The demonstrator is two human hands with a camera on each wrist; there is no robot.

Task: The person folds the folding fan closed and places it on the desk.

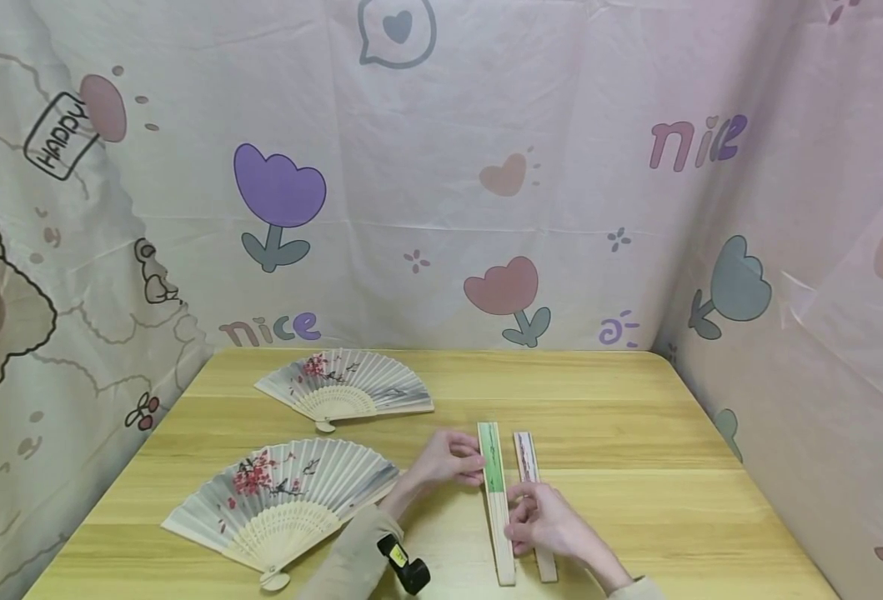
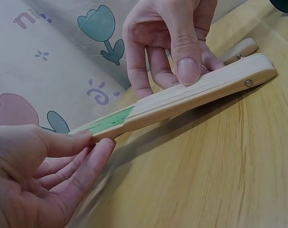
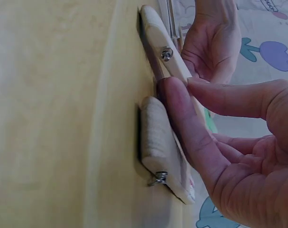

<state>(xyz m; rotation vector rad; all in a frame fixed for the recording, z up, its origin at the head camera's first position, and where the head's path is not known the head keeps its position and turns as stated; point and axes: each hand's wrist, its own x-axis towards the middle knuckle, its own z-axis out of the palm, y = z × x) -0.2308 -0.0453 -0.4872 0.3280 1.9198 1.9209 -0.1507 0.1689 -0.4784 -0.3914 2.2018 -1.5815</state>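
Note:
A folded hand fan with a green leaf and pale wooden ribs (image 1: 492, 458) is held between both hands. My left hand (image 1: 449, 458) pinches its green end between thumb and fingers. Lower down, my right hand (image 1: 549, 523) grips the wooden part, thumb on one face and forefinger on the other in the right wrist view. The left wrist view shows this fan (image 2: 196, 95) tilted, with a shadow on the table beneath it. Just right of it lies a second folded fan (image 1: 525, 454), its leaf whitish with a reddish pattern, partly hidden behind my right hand.
Two spread fans with red blossoms lie on the left of the wooden table (image 1: 621, 433): one nearer (image 1: 306, 483), partly behind my left forearm, and one farther back (image 1: 351, 383). A patterned cloth (image 1: 411, 167) hangs around the back and sides.

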